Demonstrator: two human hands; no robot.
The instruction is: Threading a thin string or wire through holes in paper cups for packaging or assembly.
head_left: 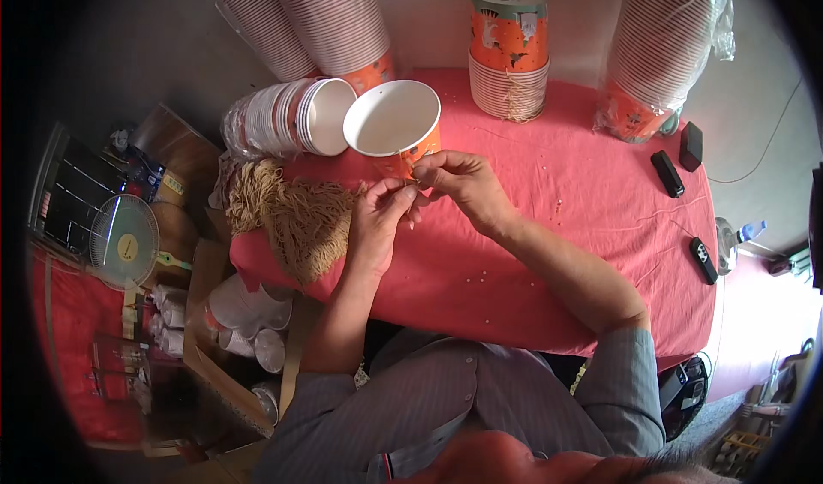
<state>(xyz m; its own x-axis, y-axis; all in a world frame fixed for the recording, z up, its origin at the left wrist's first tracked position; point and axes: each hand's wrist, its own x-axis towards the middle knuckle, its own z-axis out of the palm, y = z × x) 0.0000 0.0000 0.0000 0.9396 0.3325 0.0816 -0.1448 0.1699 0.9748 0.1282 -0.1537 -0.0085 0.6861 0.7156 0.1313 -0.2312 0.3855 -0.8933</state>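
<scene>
A white-lined orange paper bucket (393, 122) stands on the red cloth just beyond my fingertips, its mouth tipped toward me. My left hand (380, 218) is closed in a pinch below the bucket's near side. From the right, my right hand (467, 186) pinches close to the left fingertips, against the bucket's printed wall. What lies between the fingers is thin and too small to make out. Beside my left wrist, a thick bundle of tan cords (300, 218) hangs over the cloth's left edge.
Wrapped nested buckets (270, 120) lie left of the single one. Tall bucket stacks (330, 17) lean at the back left, and another wrapped stack (656, 51) stands back right. A shorter stack (508, 55) carries tan cords. Small black devices (667, 174) lie at the right edge.
</scene>
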